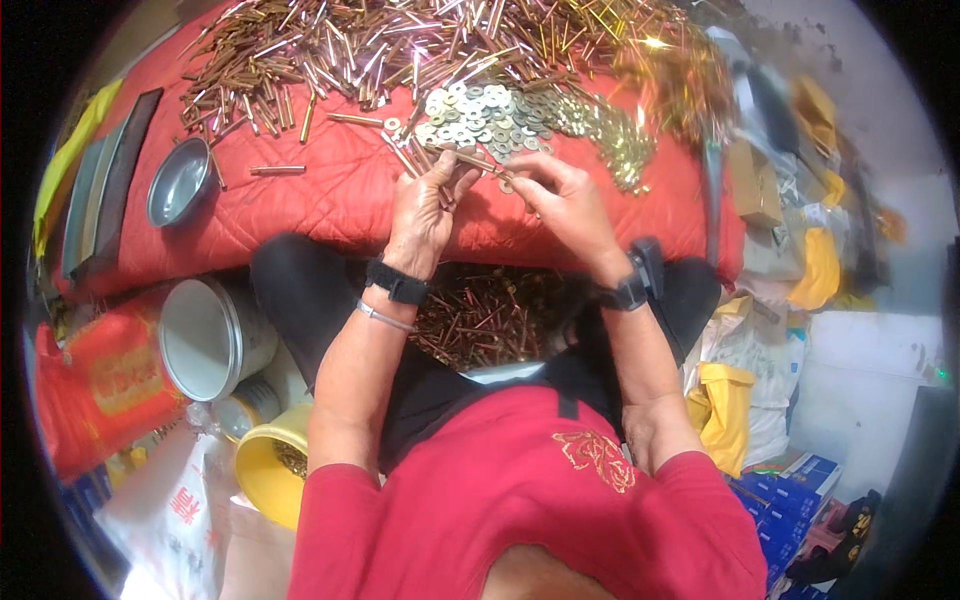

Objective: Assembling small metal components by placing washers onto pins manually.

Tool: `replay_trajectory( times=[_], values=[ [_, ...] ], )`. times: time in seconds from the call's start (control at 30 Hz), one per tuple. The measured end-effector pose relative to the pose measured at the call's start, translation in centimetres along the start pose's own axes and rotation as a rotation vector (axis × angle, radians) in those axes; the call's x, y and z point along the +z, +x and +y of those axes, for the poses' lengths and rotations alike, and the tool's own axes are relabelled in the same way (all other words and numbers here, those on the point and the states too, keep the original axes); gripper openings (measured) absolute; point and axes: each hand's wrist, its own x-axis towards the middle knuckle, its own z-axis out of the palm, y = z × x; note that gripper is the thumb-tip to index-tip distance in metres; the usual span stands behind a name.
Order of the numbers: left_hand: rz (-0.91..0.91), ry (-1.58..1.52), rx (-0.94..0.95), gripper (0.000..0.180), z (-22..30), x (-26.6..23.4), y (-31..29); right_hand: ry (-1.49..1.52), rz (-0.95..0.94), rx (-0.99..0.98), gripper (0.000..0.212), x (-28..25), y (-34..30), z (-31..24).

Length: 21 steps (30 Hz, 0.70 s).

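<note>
My left hand [422,212] is closed around several copper-coloured, bolt-like metal rods [402,156]. One rod [468,160] points to the right, and the fingers of my right hand [562,196] pinch at its far end. What small piece sits in that pinch is too fine to make out. Just beyond my hands, flat round washers [470,112] lie in a loose pile on the red quilted cloth [330,200]. Beside them to the right spreads a heap of small shiny brass-coloured pieces [620,145].
A big heap of similar rods [400,45] covers the back. At left stand a metal bowl [180,182], a white bucket [200,340] and a yellow bucket [262,465]. More rods [480,320] lie below, between my legs. Yellow bags [722,415] and blue boxes [785,510] sit at right.
</note>
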Motion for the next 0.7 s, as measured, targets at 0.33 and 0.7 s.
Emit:
replay_trajectory(
  times=[0.33,0.7],
  values=[
    [-0.006,0.040,-0.017,0.024,0.2,-0.2,-0.3,-0.079,-0.063,0.012,0.020,-0.5,0.4,-0.5],
    [-0.033,0.144,-0.100,0.016,-2.6,1.8,-1.8,-0.221,0.438,-0.371,0.017,3.9,2.9,-0.1]
  ],
)
